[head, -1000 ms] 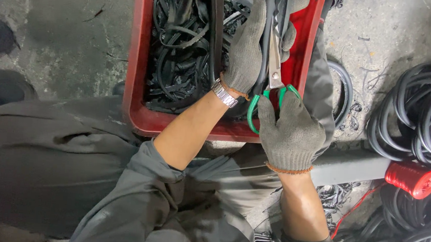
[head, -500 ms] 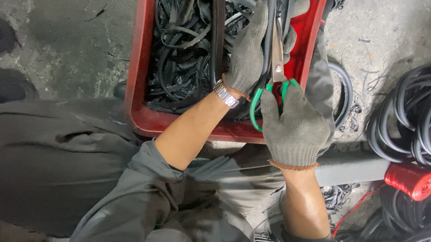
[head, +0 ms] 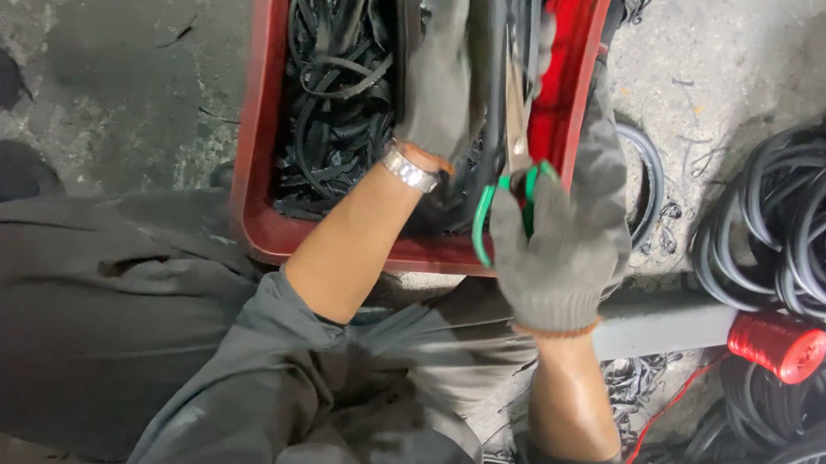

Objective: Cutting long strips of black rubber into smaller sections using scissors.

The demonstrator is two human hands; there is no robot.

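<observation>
Black rubber strip held taut over the red crate, scissors closed in on it

The long black rubber strip (head: 496, 65) is held upright over the red plastic crate (head: 258, 137), at the far middle of the scene, and the green-handled metal scissors (head: 511, 185) are set against it just to its right. The strip is gripped by the grey-gloved left hand (head: 441, 81), its fingers closed round it; the scissor loops are filled by the closed fingers of the grey-gloved right hand (head: 555, 255). Since blades and holding glove lie almost touching, the glove could be nicked if the strip slipped or twisted. The blade tips are hidden, so a wrong strip from the tangled black offcuts (head: 335, 93) might be caught. Coiled black hoses (head: 785, 236) and a red thread spool (head: 779, 345) lie on the concrete floor (head: 108, 60) to the right.
</observation>
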